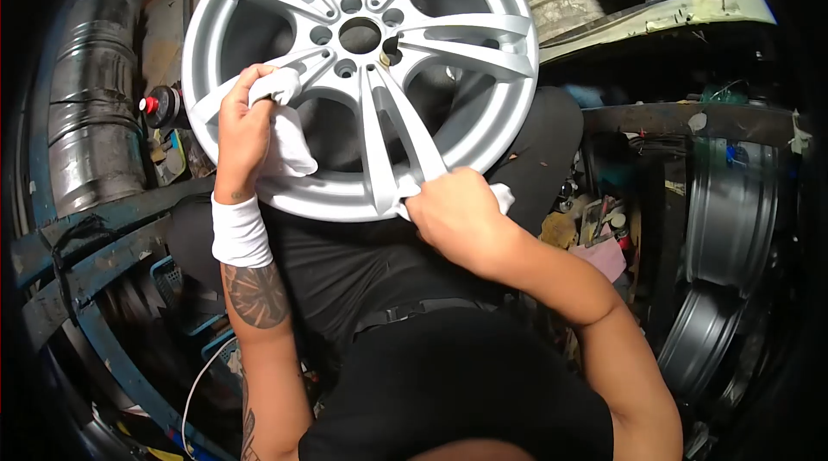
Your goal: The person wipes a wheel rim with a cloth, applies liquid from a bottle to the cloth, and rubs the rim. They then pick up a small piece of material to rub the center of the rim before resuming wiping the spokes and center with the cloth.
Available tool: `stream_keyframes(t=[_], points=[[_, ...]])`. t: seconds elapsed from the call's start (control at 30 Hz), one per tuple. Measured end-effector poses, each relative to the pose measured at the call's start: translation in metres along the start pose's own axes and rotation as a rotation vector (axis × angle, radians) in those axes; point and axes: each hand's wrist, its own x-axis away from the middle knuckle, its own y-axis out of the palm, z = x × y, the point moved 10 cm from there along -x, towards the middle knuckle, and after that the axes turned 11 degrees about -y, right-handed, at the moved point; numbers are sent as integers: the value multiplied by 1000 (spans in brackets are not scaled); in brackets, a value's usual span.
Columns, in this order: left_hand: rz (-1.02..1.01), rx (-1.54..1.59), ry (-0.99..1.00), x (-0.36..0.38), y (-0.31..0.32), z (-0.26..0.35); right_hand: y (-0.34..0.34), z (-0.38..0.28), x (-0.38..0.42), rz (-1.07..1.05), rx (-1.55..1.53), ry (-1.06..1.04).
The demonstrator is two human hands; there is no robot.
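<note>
A silver alloy wheel rim point(377, 120) with split spokes rests over my lap, its face turned up toward me. My left hand point(244, 129) is closed on a white cloth point(289, 146) at the left side of the rim; part of the cloth hangs down over the spoke gap. Near the lower edge, my right hand point(457, 211) presses a second piece of white cloth point(502, 197) against the foot of a spoke. Its fingertips are hidden beneath the hand. A small yellowish piece point(385, 58) sits by one bolt hole.
Stacked metal rims point(95, 81) stand at the left, beside a dark bottle with a red cap point(148, 105). More rims point(733, 211) lean at the right. Metal frame bars point(121, 357) run along the left, and a padded rail point(673, 21) crosses the upper right.
</note>
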Motion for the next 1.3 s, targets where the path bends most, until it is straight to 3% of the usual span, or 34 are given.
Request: stream_keyframes(t=[0.13, 0.27, 0.37, 0.47, 0.6, 0.73, 0.87, 0.93, 1.0, 1.03, 1.17, 1.2, 1.27, 1.3], points=[[-5, 154, -133, 12, -6, 2, 3, 18, -3, 43, -142, -8], [-52, 243, -127, 14, -4, 15, -5, -3, 5, -21, -60, -27], [-78, 296, -167, 13, -10, 12, 1, 14, -6, 91, -109, -41], [-35, 347, -285, 6, -15, -10, -6, 1, 3, 59, -50, -63], [70, 540, -232, 8, -27, -8, -3, 18, -6, 63, -184, -56], [-39, 784, -303, 3, -14, -7, -5, -1, 5, -44, -76, -71], [36, 1094, -315, 4, -23, -17, 3, 15, -19, -38, -106, -63], [-121, 1174, -282, -6, -22, -18, -9, -3, -4, -64, 4, -87], [-350, 1244, -216, -10, -23, -24, -17, 2, -1, -78, -102, -79], [-254, 1156, -321, -6, -21, -28, -4, 11, -13, -93, -115, -56], [43, 977, -343, 7, -5, -12, -12, -1, 0, -41, -34, -48], [78, 812, -330, 11, -5, -10, -18, -2, 4, -56, -65, -49], [-118, 398, -310, 13, 9, -1, 5, 18, -14, -9, -133, -38], [-169, 333, -255, 14, 18, 5, 8, 20, -16, -64, -143, -26]])
